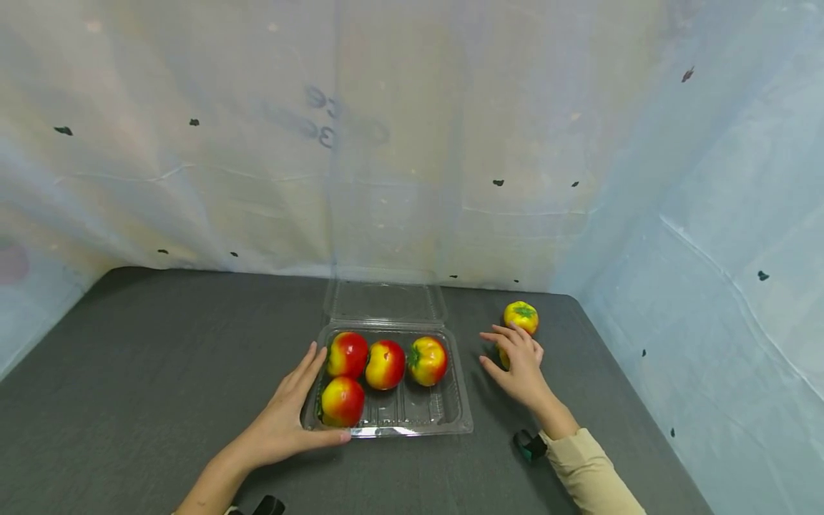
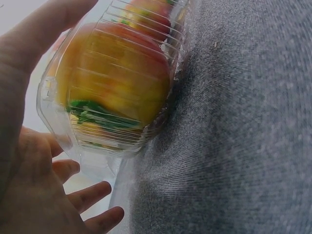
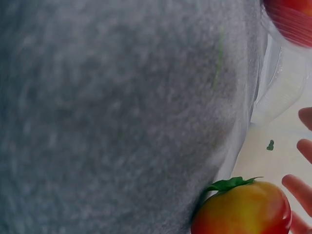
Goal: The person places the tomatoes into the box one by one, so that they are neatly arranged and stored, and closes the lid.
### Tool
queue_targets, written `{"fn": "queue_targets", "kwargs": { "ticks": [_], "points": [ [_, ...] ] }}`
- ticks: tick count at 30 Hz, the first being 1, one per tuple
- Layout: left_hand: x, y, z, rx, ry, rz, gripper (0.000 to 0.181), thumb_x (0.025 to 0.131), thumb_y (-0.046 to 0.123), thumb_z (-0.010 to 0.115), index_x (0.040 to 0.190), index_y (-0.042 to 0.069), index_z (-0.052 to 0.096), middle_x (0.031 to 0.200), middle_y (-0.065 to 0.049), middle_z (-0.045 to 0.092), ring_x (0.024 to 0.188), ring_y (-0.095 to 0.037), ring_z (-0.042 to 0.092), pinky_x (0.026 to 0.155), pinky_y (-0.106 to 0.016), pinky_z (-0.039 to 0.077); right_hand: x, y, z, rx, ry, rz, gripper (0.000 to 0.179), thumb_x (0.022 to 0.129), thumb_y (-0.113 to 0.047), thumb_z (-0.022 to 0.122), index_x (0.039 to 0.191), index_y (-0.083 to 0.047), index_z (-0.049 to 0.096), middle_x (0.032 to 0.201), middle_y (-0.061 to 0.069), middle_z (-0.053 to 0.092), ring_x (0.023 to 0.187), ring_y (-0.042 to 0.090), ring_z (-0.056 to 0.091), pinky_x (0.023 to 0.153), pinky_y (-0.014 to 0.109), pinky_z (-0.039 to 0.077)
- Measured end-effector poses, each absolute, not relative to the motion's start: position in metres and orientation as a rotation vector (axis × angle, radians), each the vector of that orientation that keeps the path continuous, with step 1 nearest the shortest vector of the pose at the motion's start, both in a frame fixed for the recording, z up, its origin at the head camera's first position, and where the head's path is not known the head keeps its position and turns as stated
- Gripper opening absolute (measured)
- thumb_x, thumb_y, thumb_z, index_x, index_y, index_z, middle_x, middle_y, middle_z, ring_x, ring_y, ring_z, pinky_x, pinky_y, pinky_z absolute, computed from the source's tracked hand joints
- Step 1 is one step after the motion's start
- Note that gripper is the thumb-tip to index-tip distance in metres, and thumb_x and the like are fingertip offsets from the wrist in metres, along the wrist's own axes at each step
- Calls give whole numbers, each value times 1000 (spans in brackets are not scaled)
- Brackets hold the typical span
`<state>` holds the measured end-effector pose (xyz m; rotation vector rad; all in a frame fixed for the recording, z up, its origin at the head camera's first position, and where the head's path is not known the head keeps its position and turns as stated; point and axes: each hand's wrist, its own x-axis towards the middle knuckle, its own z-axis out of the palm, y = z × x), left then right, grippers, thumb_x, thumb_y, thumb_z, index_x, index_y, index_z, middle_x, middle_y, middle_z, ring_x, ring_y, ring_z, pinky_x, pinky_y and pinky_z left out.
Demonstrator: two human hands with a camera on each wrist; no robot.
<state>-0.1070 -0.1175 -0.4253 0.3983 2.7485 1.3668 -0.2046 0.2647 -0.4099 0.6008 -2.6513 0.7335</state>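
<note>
A clear plastic clamshell box [image 1: 418,411] lies with its lid [image 1: 386,302] folded back, several red-and-yellow persimmon-like fruits inside. My left hand [image 1: 277,418] spreads around the box's front left corner, fingers along the left side and thumb at the front edge. Through the box wall in the left wrist view, one fruit [image 2: 119,73] shows its green leaves. To the right of the box, my right hand [image 1: 520,368] reaches over a fruit [image 1: 504,359] mostly hidden behind its fingers. These fingers are spread and loosely bent. Just beyond sits another yellow fruit [image 1: 521,315] with a green leafy top.
The dark grey table [image 1: 161,372] carries the box and the loose fruits. Pale plastic sheeting [image 1: 399,143] hangs behind the table's far edge and along the right side [image 1: 727,300].
</note>
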Motion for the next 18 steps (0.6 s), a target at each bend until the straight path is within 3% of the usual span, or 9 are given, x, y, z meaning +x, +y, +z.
{"fn": "queue_targets", "kwargs": {
  "ticks": [18],
  "points": [
    [-107,-117,-425,384,2736,1367,118,68,55,80,156,23,8,162,-10,-2,141,-50,12,93,-80,23,-203,280,-411,510,-2781,694,44,83,-12,71,125,-5,61,143,25,42,137,45,23,99,66,15]
  ]
}}
